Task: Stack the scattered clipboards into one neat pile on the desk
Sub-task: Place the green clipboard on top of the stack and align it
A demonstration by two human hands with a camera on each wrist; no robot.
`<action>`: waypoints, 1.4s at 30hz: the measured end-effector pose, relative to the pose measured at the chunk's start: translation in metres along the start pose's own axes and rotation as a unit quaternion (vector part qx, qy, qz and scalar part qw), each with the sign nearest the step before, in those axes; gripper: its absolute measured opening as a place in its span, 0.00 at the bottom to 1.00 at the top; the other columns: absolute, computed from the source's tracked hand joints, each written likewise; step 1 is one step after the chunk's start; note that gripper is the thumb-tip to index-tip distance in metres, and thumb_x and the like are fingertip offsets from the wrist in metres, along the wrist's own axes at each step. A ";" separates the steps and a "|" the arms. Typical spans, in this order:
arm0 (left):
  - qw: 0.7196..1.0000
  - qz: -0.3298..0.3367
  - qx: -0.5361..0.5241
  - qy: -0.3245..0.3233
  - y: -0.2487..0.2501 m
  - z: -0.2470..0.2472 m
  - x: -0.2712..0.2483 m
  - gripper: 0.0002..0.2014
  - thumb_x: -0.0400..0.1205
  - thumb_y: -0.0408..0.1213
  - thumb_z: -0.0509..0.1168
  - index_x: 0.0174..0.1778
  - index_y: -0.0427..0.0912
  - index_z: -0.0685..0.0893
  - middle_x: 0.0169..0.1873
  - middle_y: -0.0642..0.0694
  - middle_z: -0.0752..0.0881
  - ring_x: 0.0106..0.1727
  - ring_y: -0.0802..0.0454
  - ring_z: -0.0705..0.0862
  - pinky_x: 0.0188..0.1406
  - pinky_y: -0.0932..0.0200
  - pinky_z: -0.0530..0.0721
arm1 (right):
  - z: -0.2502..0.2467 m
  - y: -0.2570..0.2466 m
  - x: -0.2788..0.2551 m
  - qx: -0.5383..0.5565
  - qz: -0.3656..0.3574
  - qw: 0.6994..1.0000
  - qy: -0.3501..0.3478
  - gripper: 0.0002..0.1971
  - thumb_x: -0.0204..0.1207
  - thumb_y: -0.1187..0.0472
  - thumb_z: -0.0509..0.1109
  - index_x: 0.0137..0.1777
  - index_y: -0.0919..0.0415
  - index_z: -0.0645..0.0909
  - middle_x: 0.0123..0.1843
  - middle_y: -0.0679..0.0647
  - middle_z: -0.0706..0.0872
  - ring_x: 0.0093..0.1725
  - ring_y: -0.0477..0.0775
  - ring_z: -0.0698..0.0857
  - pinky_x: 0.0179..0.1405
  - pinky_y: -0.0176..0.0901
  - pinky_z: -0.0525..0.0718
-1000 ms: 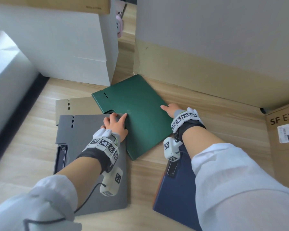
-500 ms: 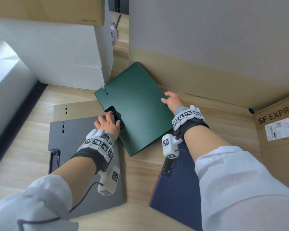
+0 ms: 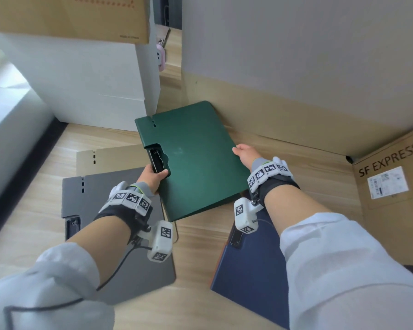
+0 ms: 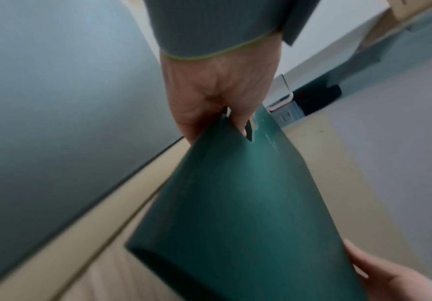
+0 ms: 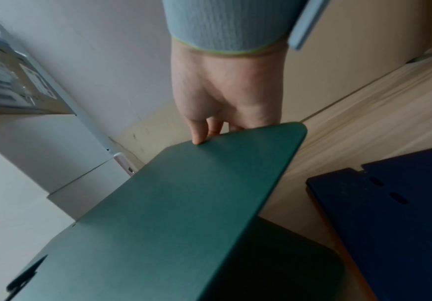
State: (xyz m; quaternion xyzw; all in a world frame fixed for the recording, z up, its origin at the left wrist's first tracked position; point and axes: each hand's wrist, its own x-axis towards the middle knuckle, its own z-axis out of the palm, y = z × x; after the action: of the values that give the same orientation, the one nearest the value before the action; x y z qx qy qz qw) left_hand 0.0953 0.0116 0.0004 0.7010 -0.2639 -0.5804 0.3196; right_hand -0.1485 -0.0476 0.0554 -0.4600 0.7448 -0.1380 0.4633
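A dark green clipboard [image 3: 196, 158] is lifted off the wooden desk [image 3: 34, 210], tilted up at its far end. My left hand [image 3: 153, 177] grips its left edge by the clip, thumb on top [image 4: 240, 126]. My right hand [image 3: 244, 153] holds the opposite edge, fingers under the board [image 5: 209, 130]. A grey clipboard [image 3: 119, 234] lies flat at the left on top of a beige one [image 3: 115, 156]. A navy clipboard [image 3: 253, 270] lies at the right under my right forearm.
White boxes [image 3: 81, 79] stand at the back left with a brown carton [image 3: 69, 17] on top. A grey partition [image 3: 296, 44] with a beige base runs along the back. A cardboard SF Express box [image 3: 391, 186] stands at the right.
The green clipboard has risen off the desk and swung upright-ward. My left hand went from resting on its edge to gripping by the clip; my right hand slid along its right edge.
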 end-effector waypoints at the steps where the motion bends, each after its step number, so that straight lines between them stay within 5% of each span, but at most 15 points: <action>1: 1.000 0.000 -0.016 -0.011 0.000 -0.003 0.000 0.19 0.84 0.31 0.61 0.71 0.34 0.72 0.48 0.38 0.82 0.41 0.45 0.81 0.38 0.53 0.84 | 0.002 0.001 -0.003 -0.006 0.005 1.000 -0.010 0.21 0.84 0.57 0.57 0.75 0.64 0.71 0.76 0.61 0.75 0.75 0.61 0.73 0.73 0.48 0.69; 3: 0.998 -0.008 -0.050 -0.041 0.002 -0.005 -0.004 0.14 0.85 0.30 0.59 0.66 0.38 0.73 0.40 0.43 0.81 0.36 0.50 0.80 0.29 0.57 0.86 | 0.004 0.005 -0.007 0.004 0.017 0.999 -0.033 0.24 0.84 0.54 0.56 0.79 0.57 0.65 0.77 0.59 0.74 0.75 0.62 0.74 0.75 0.52 0.70; 6: 0.995 -0.018 -0.053 -0.084 0.006 -0.006 -0.010 0.13 0.85 0.29 0.59 0.65 0.39 0.72 0.43 0.40 0.82 0.38 0.49 0.81 0.38 0.54 0.86 | 0.007 0.012 -0.011 0.017 0.047 0.996 -0.069 0.27 0.85 0.50 0.54 0.82 0.53 0.56 0.76 0.59 0.74 0.66 0.61 0.79 0.72 0.54 0.76; 9: 0.992 -0.017 -0.027 -0.119 0.008 -0.003 -0.022 0.13 0.85 0.28 0.58 0.66 0.41 0.72 0.40 0.43 0.81 0.38 0.50 0.80 0.37 0.55 0.87 | -0.003 0.024 -0.017 0.011 0.086 0.995 -0.042 0.31 0.84 0.47 0.54 0.84 0.54 0.51 0.80 0.58 0.68 0.63 0.58 0.80 0.38 0.41 0.81; 11: 0.987 -0.026 -0.030 -0.153 0.009 0.003 -0.034 0.12 0.86 0.27 0.56 0.63 0.41 0.71 0.40 0.44 0.80 0.39 0.50 0.80 0.32 0.56 0.89 | -0.014 0.039 -0.020 0.022 0.102 0.994 -0.007 0.31 0.84 0.47 0.54 0.84 0.55 0.51 0.81 0.57 0.67 0.69 0.59 0.80 0.27 0.36 0.77; 13: 0.981 -0.045 -0.010 -0.188 0.010 0.016 -0.046 0.12 0.86 0.26 0.56 0.63 0.42 0.71 0.41 0.44 0.80 0.41 0.48 0.81 0.36 0.55 0.90 | -0.025 0.056 -0.025 0.034 0.108 0.994 0.008 0.30 0.83 0.47 0.55 0.82 0.58 0.59 0.75 0.59 0.73 0.69 0.62 0.79 0.44 0.38 0.85; 14: 0.979 -0.052 0.013 -0.199 0.008 0.024 -0.049 0.14 0.85 0.26 0.57 0.65 0.42 0.71 0.41 0.44 0.80 0.43 0.46 0.81 0.42 0.52 0.89 | -0.029 0.066 -0.027 0.031 0.109 0.993 0.012 0.29 0.82 0.47 0.56 0.80 0.61 0.64 0.72 0.60 0.76 0.68 0.64 0.79 0.59 0.46 0.84; 16: 0.973 -0.045 0.086 -0.212 -0.002 0.049 -0.055 0.19 0.84 0.26 0.59 0.71 0.40 0.71 0.41 0.44 0.80 0.44 0.44 0.81 0.40 0.49 0.88 | -0.043 0.101 -0.030 0.026 0.135 0.990 0.038 0.29 0.81 0.47 0.59 0.76 0.66 0.70 0.69 0.64 0.79 0.69 0.68 0.79 0.70 0.61 0.77; 19: 0.946 0.025 0.245 -0.209 -0.016 0.090 -0.062 0.21 0.84 0.32 0.61 0.73 0.31 0.70 0.58 0.32 0.83 0.59 0.35 0.83 0.53 0.43 0.85 | -0.062 0.157 -0.045 0.025 0.199 0.977 0.078 0.29 0.79 0.49 0.64 0.70 0.71 0.73 0.57 0.65 0.80 0.68 0.70 0.79 0.68 0.62 0.79; 21: 0.916 0.052 0.341 -0.204 -0.021 0.103 -0.064 0.20 0.86 0.36 0.58 0.72 0.30 0.72 0.64 0.28 0.82 0.64 0.32 0.82 0.54 0.48 0.80 | -0.065 0.179 -0.052 0.010 0.212 0.973 0.088 0.27 0.78 0.49 0.65 0.68 0.71 0.75 0.59 0.68 0.82 0.66 0.70 0.82 0.65 0.62 0.81; 26: 0.849 0.066 0.463 -0.246 -0.035 0.137 -0.076 0.18 0.85 0.36 0.56 0.66 0.29 0.77 0.52 0.30 0.84 0.49 0.39 0.83 0.58 0.45 0.84 | -0.076 0.215 -0.085 0.008 0.274 0.954 0.123 0.26 0.79 0.51 0.64 0.70 0.69 0.73 0.54 0.61 0.79 0.59 0.64 0.82 0.67 0.57 0.79; 28: 0.827 0.068 0.495 -0.257 -0.043 0.152 -0.083 0.18 0.84 0.36 0.57 0.67 0.31 0.78 0.54 0.31 0.86 0.54 0.36 0.86 0.63 0.45 0.85 | -0.079 0.230 -0.100 -0.001 0.295 0.947 0.126 0.27 0.80 0.52 0.64 0.74 0.68 0.71 0.61 0.62 0.81 0.59 0.63 0.82 0.61 0.49 0.80; 30: 0.821 0.063 0.502 -0.267 -0.049 0.156 -0.086 0.19 0.84 0.35 0.57 0.70 0.35 0.77 0.61 0.31 0.86 0.61 0.35 0.86 0.63 0.45 0.85 | -0.075 0.236 -0.106 -0.003 0.293 0.947 0.132 0.28 0.81 0.55 0.64 0.78 0.67 0.67 0.67 0.61 0.80 0.58 0.61 0.81 0.55 0.47 0.77; 34: 0.805 0.056 0.524 -0.273 -0.055 0.161 -0.091 0.20 0.84 0.33 0.55 0.73 0.35 0.74 0.63 0.31 0.85 0.63 0.35 0.85 0.65 0.44 0.84 | -0.070 0.244 -0.110 -0.031 0.285 0.948 0.142 0.27 0.82 0.61 0.62 0.80 0.66 0.64 0.81 0.58 0.69 0.77 0.61 0.72 0.73 0.47 0.70; 42: 0.786 0.062 0.584 -0.195 -0.060 0.174 -0.093 0.20 0.85 0.31 0.55 0.73 0.33 0.74 0.72 0.34 0.77 0.72 0.37 0.78 0.68 0.50 0.77 | -0.065 0.235 -0.107 -0.019 0.325 0.935 0.141 0.29 0.79 0.58 0.68 0.78 0.65 0.66 0.77 0.60 0.75 0.74 0.62 0.77 0.69 0.48 0.75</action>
State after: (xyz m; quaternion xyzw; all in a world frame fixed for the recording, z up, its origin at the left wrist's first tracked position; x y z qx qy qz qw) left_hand -0.0931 0.0948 -0.0061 0.6075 -0.6520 -0.4189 -0.1740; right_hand -0.3171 0.1516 0.0014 -0.1774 0.9139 -0.0292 0.3640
